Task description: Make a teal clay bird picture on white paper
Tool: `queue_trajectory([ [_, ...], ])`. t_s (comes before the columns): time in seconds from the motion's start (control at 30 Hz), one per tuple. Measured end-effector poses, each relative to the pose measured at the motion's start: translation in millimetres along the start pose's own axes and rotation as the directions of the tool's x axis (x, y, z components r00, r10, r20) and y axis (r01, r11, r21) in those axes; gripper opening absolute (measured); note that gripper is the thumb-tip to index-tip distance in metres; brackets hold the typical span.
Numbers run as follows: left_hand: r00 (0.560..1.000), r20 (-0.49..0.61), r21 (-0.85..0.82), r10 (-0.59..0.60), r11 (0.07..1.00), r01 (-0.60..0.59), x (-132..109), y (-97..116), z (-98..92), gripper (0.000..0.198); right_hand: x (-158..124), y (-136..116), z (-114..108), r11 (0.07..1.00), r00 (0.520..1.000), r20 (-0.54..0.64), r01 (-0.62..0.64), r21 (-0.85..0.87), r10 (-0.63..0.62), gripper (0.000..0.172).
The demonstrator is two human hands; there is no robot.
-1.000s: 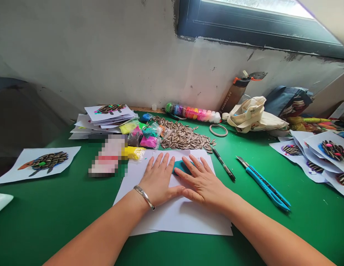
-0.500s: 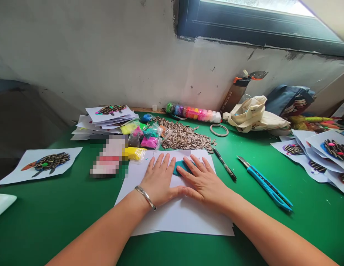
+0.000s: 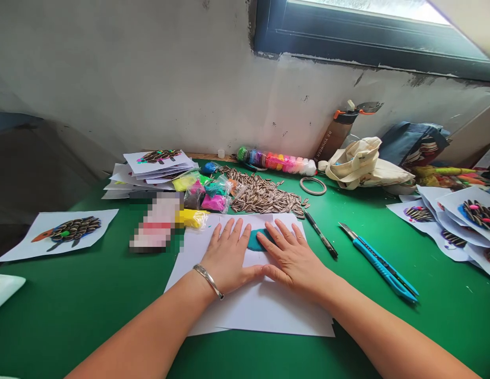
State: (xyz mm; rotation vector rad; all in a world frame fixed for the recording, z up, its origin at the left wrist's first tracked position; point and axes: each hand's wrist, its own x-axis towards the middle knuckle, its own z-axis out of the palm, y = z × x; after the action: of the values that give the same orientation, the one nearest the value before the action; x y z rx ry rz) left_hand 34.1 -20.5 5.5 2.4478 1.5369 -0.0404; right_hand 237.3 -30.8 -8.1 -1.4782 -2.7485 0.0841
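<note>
White paper sheets (image 3: 292, 310) lie stacked on the green table before me. A flat patch of blue-teal clay (image 3: 258, 242) is on the top sheet, between my hands. My left hand (image 3: 229, 258), with a silver bangle at the wrist, rests flat on the paper just left of the clay, fingers spread. My right hand (image 3: 294, 255) is spread too, its fingers lying over the clay's right part and hiding it. The two thumbs meet below the clay. Behind the paper are small bags of coloured clay, among them a yellow one (image 3: 193, 218), and a heap of striped sunflower seeds (image 3: 264, 193).
Right of the paper lie a black pen (image 3: 320, 234) and a blue utility knife (image 3: 381, 263), blade out. A tape roll (image 3: 312, 186), a cloth bag (image 3: 357, 163) and a bottle (image 3: 335, 134) stand further back. Seed pictures (image 3: 71, 231) lie at both sides.
My right hand's fingers have shifted slightly on the clay, so more of the blue-teal patch shows between the hands. The left hand stays almost in place.
</note>
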Motion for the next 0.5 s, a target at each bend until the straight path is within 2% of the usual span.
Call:
queue_trajectory([
  [0.13,1.0,-0.006,-0.005,0.001,1.0,-0.001,-0.1,-0.3,0.3,0.101,0.0,0.7,0.9,1.0,1.0,0.0,0.004,-0.004,-0.004,0.073],
  [0.27,1.0,-0.01,-0.003,-0.001,1.0,0.001,-0.7,-0.4,1.7,0.099,0.2,1.9,1.2,0.999,0.999,-0.018,-0.049,-0.012,0.048,0.072],
  [0.5,1.0,-0.012,-0.009,0.002,1.0,-0.002,-0.9,-2.0,4.1,0.098,0.3,3.5,-3.5,0.995,0.995,0.046,-0.093,0.035,0.091,0.074],
])
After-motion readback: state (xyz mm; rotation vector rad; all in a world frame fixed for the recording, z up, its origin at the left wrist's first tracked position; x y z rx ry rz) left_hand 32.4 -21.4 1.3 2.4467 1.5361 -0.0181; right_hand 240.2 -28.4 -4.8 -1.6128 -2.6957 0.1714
